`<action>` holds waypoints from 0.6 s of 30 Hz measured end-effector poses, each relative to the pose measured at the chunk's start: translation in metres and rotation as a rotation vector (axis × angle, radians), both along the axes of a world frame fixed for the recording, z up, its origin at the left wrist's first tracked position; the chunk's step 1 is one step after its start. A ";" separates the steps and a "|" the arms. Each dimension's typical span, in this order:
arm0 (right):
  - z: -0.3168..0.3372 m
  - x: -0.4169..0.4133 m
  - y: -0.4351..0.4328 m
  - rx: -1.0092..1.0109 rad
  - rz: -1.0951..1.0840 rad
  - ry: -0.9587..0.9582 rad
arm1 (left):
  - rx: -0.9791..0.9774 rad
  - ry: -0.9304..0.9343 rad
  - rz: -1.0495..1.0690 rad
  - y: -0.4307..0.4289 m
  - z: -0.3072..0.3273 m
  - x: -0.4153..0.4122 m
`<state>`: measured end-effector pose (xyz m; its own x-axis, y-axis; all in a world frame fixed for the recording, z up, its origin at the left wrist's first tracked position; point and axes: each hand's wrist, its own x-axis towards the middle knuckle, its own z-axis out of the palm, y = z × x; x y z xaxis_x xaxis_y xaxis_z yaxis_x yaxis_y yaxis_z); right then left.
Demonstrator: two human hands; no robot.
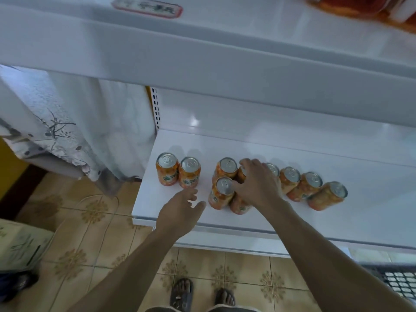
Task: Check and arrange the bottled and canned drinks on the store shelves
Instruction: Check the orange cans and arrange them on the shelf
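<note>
Orange aluminium drink cans (225,186) bunched on white metal shelf (337,221); right hand (258,185) clasps one, probably straightening row; left hand (180,206) open, empty.

No wording can be read with certainty. The orange cans (167,170) carry green characters on their sides. These are clearest on the two cans standing left of where the right hand (258,188) grips the cluster, but they are too blurred to make out. Far above the grip, a red-bordered label (147,7) on the upper shelf edge (202,52) shows dark characters, also illegible.
</note>
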<state>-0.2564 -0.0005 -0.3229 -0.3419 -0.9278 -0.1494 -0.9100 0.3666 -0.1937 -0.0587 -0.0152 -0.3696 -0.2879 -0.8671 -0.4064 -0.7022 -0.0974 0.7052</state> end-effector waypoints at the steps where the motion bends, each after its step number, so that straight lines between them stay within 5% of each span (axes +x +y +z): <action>1: 0.004 0.011 -0.008 -0.030 0.037 -0.019 | -0.009 -0.030 -0.008 -0.003 -0.001 0.005; 9: -0.037 0.081 -0.083 0.086 0.284 -0.054 | -0.050 -0.135 0.038 -0.019 0.002 0.044; 18: -0.038 0.075 -0.072 -0.003 0.144 -0.174 | -0.054 -0.029 0.050 -0.008 0.005 0.058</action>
<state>-0.1814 -0.0727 -0.3608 -0.1756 -0.9657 -0.1913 -0.9057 0.2346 -0.3531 -0.0009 -0.0237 -0.3649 -0.2329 -0.9011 -0.3657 -0.7174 -0.0946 0.6902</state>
